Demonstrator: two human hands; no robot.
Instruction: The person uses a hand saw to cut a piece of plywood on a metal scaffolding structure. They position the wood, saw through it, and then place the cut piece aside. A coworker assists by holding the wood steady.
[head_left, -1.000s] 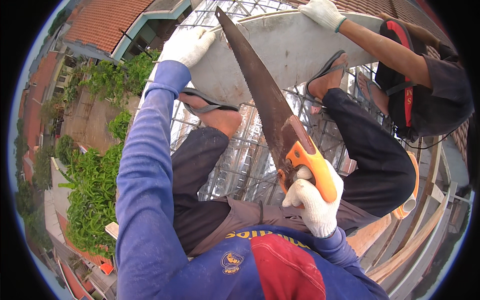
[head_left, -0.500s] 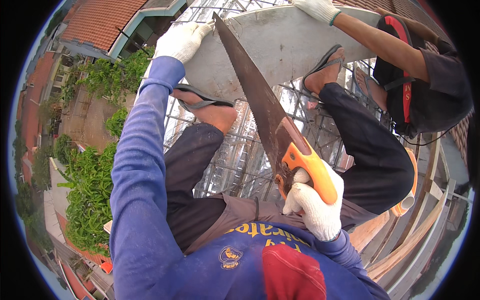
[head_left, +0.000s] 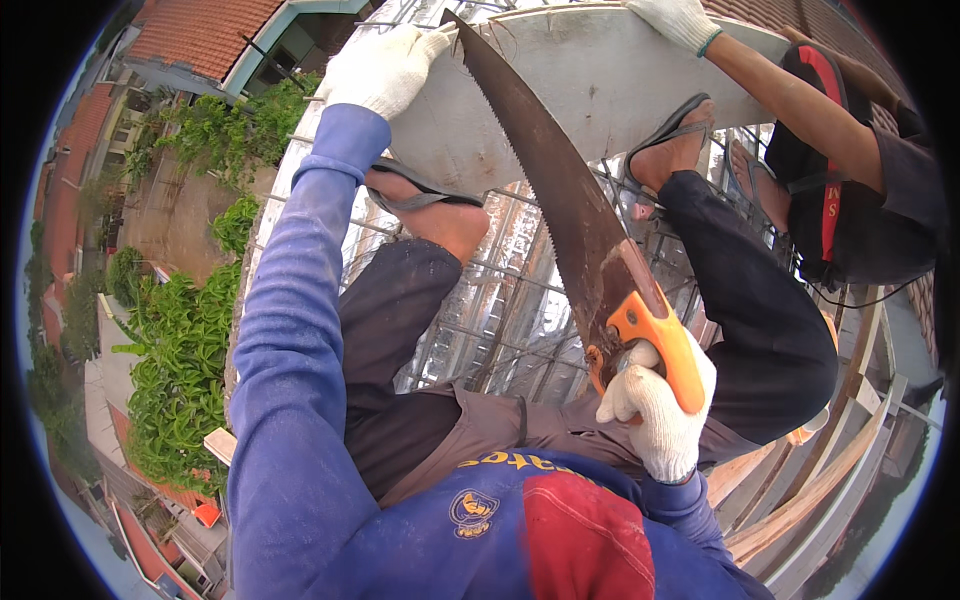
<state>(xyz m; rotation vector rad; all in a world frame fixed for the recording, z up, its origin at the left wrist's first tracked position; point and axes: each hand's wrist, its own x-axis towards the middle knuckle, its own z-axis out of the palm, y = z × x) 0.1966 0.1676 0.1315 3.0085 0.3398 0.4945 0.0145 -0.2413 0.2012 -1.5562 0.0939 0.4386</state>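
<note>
My right hand, in a white knit glove, is wrapped around the orange handle of a handsaw. Its long, brown-stained blade slants up and left, and the toothed edge faces left. The tip lies across the upper left part of a grey board, close to the fingers of my left hand. That hand, gloved too, is closed over the board's left end; its fingertips partly hide what they grip. At the board's far edge, a co-worker's gloved hand rests on top. My sandaled feet brace near the board's lower side.
A grid of steel bars over shiny metal sheeting lies beneath my legs. The co-worker crouches at the upper right. Wooden planks run along the lower right. Beyond the left edge, trees and a yard show far below.
The whole view has shifted slightly, so most things sit a little farther right. The saw's handle has moved slightly right and down; both my hands keep their grip.
</note>
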